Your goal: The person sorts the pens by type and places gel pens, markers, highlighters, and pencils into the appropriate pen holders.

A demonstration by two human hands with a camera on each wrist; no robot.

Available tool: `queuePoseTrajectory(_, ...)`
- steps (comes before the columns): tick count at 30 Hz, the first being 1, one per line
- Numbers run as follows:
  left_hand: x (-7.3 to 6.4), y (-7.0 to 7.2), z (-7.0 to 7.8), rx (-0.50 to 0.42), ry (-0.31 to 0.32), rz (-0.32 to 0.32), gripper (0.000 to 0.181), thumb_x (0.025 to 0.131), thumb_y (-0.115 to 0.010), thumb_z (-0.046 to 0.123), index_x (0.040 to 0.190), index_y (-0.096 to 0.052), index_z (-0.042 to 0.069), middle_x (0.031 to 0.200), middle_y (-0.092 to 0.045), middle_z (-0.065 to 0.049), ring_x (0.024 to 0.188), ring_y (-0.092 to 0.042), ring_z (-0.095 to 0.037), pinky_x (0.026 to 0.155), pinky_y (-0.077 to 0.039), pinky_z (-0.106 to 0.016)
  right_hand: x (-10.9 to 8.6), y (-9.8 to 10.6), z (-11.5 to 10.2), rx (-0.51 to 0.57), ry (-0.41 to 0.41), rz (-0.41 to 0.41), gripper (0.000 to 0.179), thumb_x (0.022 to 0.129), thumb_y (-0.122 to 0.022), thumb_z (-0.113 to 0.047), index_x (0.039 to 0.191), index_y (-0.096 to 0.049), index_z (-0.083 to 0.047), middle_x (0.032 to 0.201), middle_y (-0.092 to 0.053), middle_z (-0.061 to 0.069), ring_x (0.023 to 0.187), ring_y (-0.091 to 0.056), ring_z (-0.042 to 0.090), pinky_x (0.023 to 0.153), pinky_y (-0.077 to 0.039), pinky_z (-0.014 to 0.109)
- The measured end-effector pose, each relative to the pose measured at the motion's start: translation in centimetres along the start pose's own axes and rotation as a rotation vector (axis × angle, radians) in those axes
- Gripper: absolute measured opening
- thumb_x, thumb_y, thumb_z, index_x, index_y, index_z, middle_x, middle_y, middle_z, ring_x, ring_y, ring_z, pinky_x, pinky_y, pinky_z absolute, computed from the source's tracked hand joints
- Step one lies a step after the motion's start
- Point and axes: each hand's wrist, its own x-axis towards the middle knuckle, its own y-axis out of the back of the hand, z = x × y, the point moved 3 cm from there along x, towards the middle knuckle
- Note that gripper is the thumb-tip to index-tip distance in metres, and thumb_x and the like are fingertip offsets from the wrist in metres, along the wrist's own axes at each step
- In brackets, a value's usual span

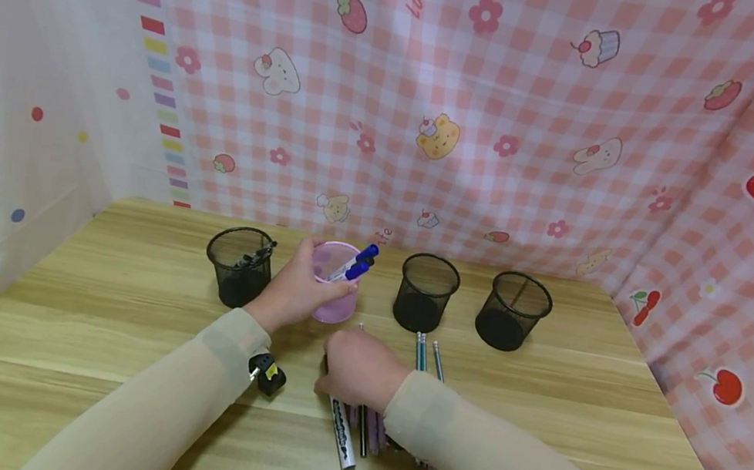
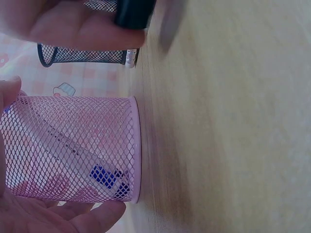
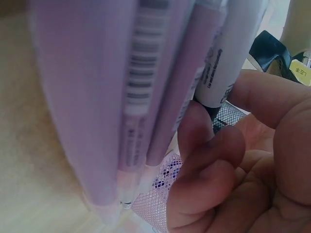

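Observation:
My left hand [image 1: 301, 288] grips a pink mesh pen cup [image 1: 335, 309] standing on the table, thumb on its near side. Blue-capped markers [image 1: 361, 268] lean inside it with their caps over the rim. In front of the cup, my right hand [image 1: 362, 369] pinches a white marker [image 1: 342, 436] with a black cap near its capped end; the cap [image 2: 135, 12] shows in the left wrist view. Alongside that marker lie several purple pens [image 3: 82, 97] and a black pen [image 1: 364, 431], partly hidden under the right hand and sleeve.
A black mesh cup [image 1: 238, 285] holding small black items stands left of the pink one. Two more black mesh cups [image 1: 418, 313] stand to the right, the farther cup [image 1: 502, 331] tilted-looking at the view's edge. Pencils [image 1: 438, 362] lie by the right forearm. Patterned cloth [image 1: 437, 79] hangs behind the table.

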Motion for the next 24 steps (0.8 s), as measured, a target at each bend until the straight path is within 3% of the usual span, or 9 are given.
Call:
queuePoseTrajectory(5, -0.1, 0.0, 0.1, -0.001, -0.002, -0.005, 0.101, 0.089, -0.081, 0.049, 0.161, -0.022, 0.012, 0.144, -0.055, -0.022, 0.127, -0.061, -0.036, 0.103, -0.055, -0.052, -0.1, 0.4, 0.2, 0.069, -0.017, 0.029, 0.025, 0.090, -0.083, -0.032, 0.098, -0.071, -0.011, 0.077, -0.064, -0.006, 0.065, -0.058, 0.010, 0.063, -0.051, 0.026)
queuePoseTrajectory(11, 0.0, 0.0, 0.0, -0.004, 0.003, -0.009, 0.101, 0.089, -0.081, 0.050, 0.161, -0.022, 0.013, 0.146, -0.054, -0.022, 0.129, -0.060, -0.037, 0.103, -0.055, -0.053, -0.5, 1.2, 0.5, 0.131, -0.027, 0.100, 0.035, 0.093, -0.080, -0.031, 0.119, -0.071, -0.009, 0.106, -0.077, 0.001, 0.088, -0.070, 0.013, 0.085, -0.060, 0.031)
queuePoseTrajectory(13, 0.0, 0.0, 0.0, -0.001, 0.005, -0.010, 0.100, 0.089, -0.081, 0.050, 0.161, -0.022, 0.013, 0.146, -0.054, -0.022, 0.130, -0.059, -0.037, 0.104, -0.054, -0.054, -0.7, 1.6, 0.6, 0.179, -0.035, 0.113, 0.040, 0.094, -0.079, -0.030, 0.125, -0.069, -0.007, 0.104, -0.078, 0.002, 0.085, -0.071, 0.013, 0.082, -0.060, 0.032)
queuePoseTrajectory(18, -0.1, 0.0, 0.0, 0.002, 0.000, 0.000, 0.099, 0.089, -0.081, 0.048, 0.161, -0.022, 0.012, 0.143, -0.056, -0.022, 0.127, -0.060, -0.037, 0.104, -0.054, -0.052, -1.2, 2.5, 1.0, 0.309, -0.035, 0.155, 0.040, 0.096, -0.078, -0.024, 0.128, -0.065, -0.005, 0.075, -0.067, -0.002, 0.059, -0.060, 0.010, 0.056, -0.052, 0.027)
queuePoseTrajectory(24, 0.0, -0.1, -0.1, -0.008, 0.003, -0.002, 0.105, 0.087, -0.082, 0.056, 0.161, -0.021, 0.012, 0.144, -0.054, -0.021, 0.127, -0.061, -0.036, 0.102, -0.056, -0.051, -1.8, 4.1, 1.8, 0.379, 0.006, 0.320, 0.035, 0.097, -0.076, -0.021, 0.127, -0.064, -0.006, 0.070, -0.063, -0.004, 0.054, -0.053, 0.007, 0.052, -0.044, 0.024)
